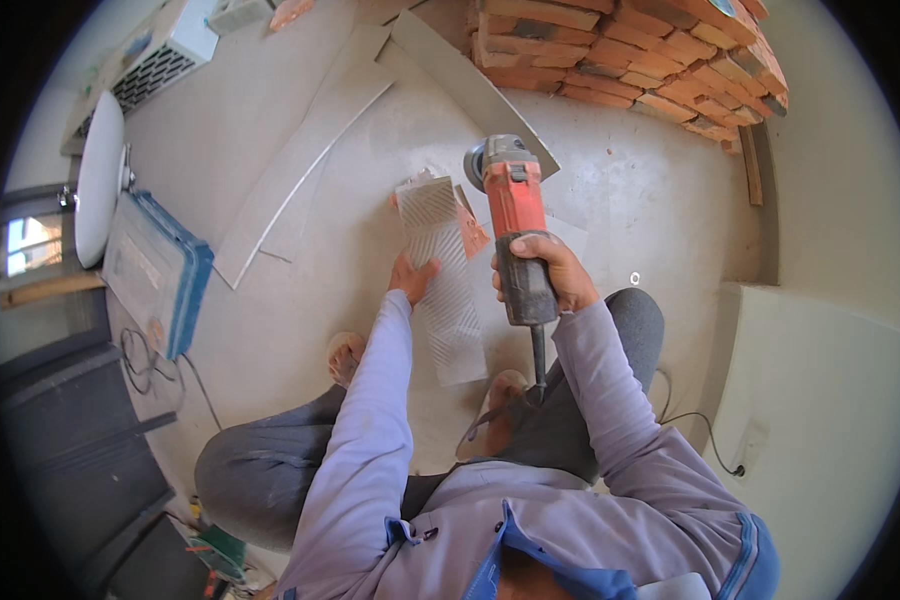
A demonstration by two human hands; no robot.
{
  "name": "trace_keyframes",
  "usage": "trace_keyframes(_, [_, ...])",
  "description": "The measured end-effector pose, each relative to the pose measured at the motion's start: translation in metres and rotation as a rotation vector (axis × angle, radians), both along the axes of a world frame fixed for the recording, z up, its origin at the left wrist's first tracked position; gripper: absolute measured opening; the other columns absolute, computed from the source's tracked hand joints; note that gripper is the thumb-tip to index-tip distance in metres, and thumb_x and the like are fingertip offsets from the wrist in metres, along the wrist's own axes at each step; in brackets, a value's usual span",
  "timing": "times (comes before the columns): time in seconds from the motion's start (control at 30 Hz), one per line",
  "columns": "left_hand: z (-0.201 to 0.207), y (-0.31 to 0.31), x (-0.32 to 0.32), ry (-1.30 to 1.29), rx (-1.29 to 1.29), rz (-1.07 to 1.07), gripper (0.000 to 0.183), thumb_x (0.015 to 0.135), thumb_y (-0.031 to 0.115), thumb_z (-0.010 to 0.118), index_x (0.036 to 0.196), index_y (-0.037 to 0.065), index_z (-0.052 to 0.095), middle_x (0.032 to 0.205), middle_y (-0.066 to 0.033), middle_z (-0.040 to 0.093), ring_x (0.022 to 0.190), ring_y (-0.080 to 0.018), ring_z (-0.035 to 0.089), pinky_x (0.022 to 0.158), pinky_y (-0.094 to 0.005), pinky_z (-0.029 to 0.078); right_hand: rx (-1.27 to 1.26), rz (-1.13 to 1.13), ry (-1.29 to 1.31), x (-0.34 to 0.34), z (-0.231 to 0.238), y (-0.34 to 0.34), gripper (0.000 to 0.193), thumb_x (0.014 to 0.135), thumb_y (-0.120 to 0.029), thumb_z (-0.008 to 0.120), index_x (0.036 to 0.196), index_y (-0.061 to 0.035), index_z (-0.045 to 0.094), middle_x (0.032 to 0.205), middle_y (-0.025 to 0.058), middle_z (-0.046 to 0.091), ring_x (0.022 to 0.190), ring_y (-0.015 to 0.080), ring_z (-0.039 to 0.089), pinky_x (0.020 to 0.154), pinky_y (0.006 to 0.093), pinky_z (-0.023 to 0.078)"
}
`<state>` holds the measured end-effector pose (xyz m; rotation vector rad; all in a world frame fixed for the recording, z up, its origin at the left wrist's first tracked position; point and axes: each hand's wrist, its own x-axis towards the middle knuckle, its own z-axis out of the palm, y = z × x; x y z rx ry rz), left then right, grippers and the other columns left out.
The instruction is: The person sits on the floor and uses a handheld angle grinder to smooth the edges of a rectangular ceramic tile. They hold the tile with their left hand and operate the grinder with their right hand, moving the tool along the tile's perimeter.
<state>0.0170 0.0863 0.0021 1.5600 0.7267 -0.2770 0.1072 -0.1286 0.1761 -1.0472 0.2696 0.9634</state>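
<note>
My right hand (558, 268) is wrapped round the black rear body of a red and black angle grinder (519, 205). The grinder points away from me, its disc at the far left of the head and its cord trailing toward my lap. My left hand (413, 277) grips the left edge of a long, narrow tile strip (448, 290), thumb on top; the fingers below are partly hidden. Diagonal ribs cover the strip's upward face. Under its far part lie orange brick pieces (473, 235). The grinder's disc is apart from the strip, to its right.
Stacked orange bricks (630, 60) stand at the far right. Large tile pieces (470, 90) lie on the floor (610, 200) ahead. A blue-rimmed clear box (160, 270) and a white basin (100, 180) are at left. A white panel (820, 390) stands at right; cables run nearby.
</note>
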Motion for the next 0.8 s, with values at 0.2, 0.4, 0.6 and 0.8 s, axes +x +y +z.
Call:
trace_keyframes(0.2, [-0.073, 0.002, -0.017, -0.063, 0.31, -0.106, 0.078, 0.079, 0.031, 0.077, 0.137, -0.005, 0.04, 0.124, -0.0255, 0.058, 0.112, -0.0359, 0.06, 0.098, -0.0403, 0.046, -0.115, 0.118, 0.085, -0.003, -0.034, 0.025, 0.037, 0.08, -0.026, 0.069, 0.101, 0.0035, 0.059, 0.083, 0.0164, 0.066, 0.067, 0.0276, 0.069, 0.06, 0.0395, 0.061])
trace_keyframes(0.4, [-0.062, -0.01, -0.022, 0.012, 0.192, 0.007, 0.107, 0.072, 0.033, 0.083, 0.15, 0.004, 0.015, 0.137, -0.0214, 0.047, 0.126, -0.0363, 0.047, 0.104, -0.046, 0.038, -0.199, 0.196, 0.103, 0.0, -0.046, 0.048, 0.037, 0.08, -0.026, 0.069, 0.1, 0.0036, 0.058, 0.082, 0.0174, 0.066, 0.065, 0.0278, 0.069, 0.057, 0.0388, 0.06])
trace_keyframes(0.6, [-0.023, -0.056, -0.014, 0.144, 0.621, 0.063, 0.131, 0.062, 0.041, 0.089, 0.155, 0.016, 0.001, 0.149, -0.0135, 0.033, 0.134, -0.0344, 0.034, 0.106, -0.0534, 0.028, -0.273, 0.211, 0.006, 0.0, -0.056, 0.074, 0.035, 0.08, -0.023, 0.068, 0.099, 0.0045, 0.058, 0.078, 0.0185, 0.066, 0.059, 0.0277, 0.067, 0.056, 0.0376, 0.059])
trace_keyframes(0.8, [-0.037, -0.06, -0.014, 0.208, 0.509, 0.138, 0.127, 0.06, 0.041, 0.091, 0.153, 0.01, 0.009, 0.147, -0.0138, 0.037, 0.136, -0.0309, 0.035, 0.105, -0.0524, 0.026, -0.287, 0.253, 0.031, 0.0, -0.064, 0.092, 0.034, 0.08, -0.021, 0.069, 0.1, 0.0034, 0.057, 0.08, 0.0147, 0.064, 0.062, 0.027, 0.068, 0.055, 0.0371, 0.058])
